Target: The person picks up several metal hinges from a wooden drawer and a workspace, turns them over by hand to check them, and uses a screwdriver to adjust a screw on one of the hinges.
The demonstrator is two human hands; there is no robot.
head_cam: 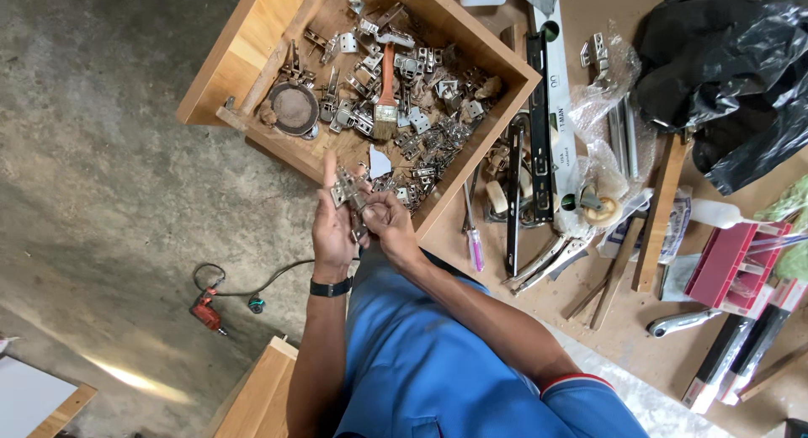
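Both hands, left hand (334, 228) and right hand (389, 223), have fingers clamped on a metal hinge (348, 191) just below the wooden drawer (471, 34); a firm, steady grip seems best.

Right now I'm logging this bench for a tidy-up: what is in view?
Open wooden box: one, tan, top centre.
Loose metal cabinet hinges: many, silver, inside the box.
Orange-handled paintbrush: one, in the box.
Long spirit level: one, white, bench.
Crumpled plastic bag: one, black, top right.
Pink-handled screwdriver: one, bench edge.
Red power drill: one, floor.
Silver hinge in hand: one.
Left hand: grip on that hinge.
Right hand: grip on it too.
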